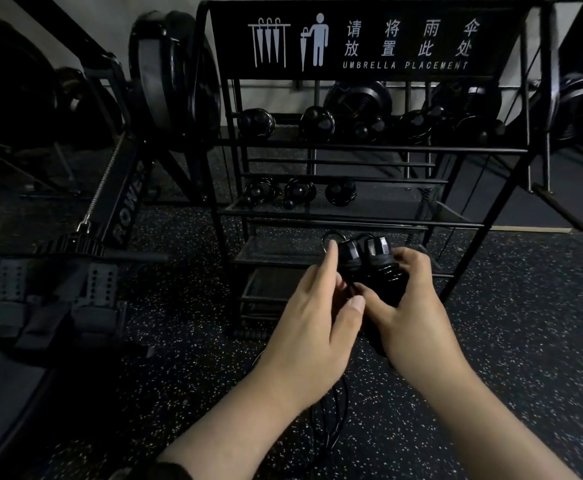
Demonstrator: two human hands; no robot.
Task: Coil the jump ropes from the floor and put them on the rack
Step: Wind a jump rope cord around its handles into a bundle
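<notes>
Black jump-rope handles (369, 259), two side by side, sit in the right hand (409, 299), whose fingers curl round them in front of the rack (352, 150). The left hand (312, 317) works at the cord, forefinger stretched toward a small loop (329, 237), thumb pinching near the handles. More cord (331, 420) hangs loose to the speckled floor (179, 341), so coiling seems unfinished. Several dark bundles (300, 192) already lie on the rack's shelves, likely ropes stowed; this one is not yet shelved.
</notes>
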